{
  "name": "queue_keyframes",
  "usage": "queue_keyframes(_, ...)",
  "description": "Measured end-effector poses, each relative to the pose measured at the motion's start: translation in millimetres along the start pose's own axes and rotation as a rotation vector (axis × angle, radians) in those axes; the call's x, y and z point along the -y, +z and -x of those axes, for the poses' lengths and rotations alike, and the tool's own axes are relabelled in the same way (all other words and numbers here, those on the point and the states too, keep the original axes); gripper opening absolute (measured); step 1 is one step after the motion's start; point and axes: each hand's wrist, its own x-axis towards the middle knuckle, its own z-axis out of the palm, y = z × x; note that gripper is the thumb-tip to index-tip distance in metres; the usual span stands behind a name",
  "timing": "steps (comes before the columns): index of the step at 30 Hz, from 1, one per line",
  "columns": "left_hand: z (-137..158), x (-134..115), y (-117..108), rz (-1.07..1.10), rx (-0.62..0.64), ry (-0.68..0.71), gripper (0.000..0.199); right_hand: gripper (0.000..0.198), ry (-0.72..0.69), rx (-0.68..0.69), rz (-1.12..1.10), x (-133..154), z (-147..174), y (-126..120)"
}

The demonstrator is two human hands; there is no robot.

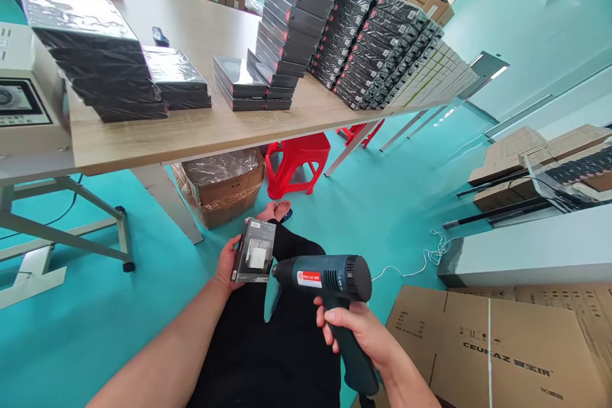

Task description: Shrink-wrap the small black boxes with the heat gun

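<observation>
A dark heat gun (310,274) with a red label is gripped by its handle in my right hand (351,325). Its nozzle points left, close to a small black box (255,252) wrapped in clear film. That box is held along its left edge by my left hand (228,262), tilted above my lap. The printed face with a pale square picture is turned up toward me. Whether the nozzle touches the box I cannot tell. Part of my left hand's fingers is hidden beneath the box.
The wooden table (191,134) ahead carries stacked black boxes (296,19) and shiny film-wrapped packs (100,57). Under it are an open carton (224,188) and a red stool (301,162). A beige machine (29,95) stands left. Large cartons (507,344) and a white cord (430,255) lie right.
</observation>
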Motion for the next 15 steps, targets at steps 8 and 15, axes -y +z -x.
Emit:
queue_keyframes(8,-14.0,3.5,-4.7,0.080,-0.110,0.158,0.038,0.028,-0.142,-0.119,-0.210,-10.7,-4.0,15.5)
queue_keyframes(15,-25.0,6.2,-13.4,0.122,-0.207,0.186,0.033,0.030,-0.162,0.017,-0.168,-11.9,-8.9,31.4)
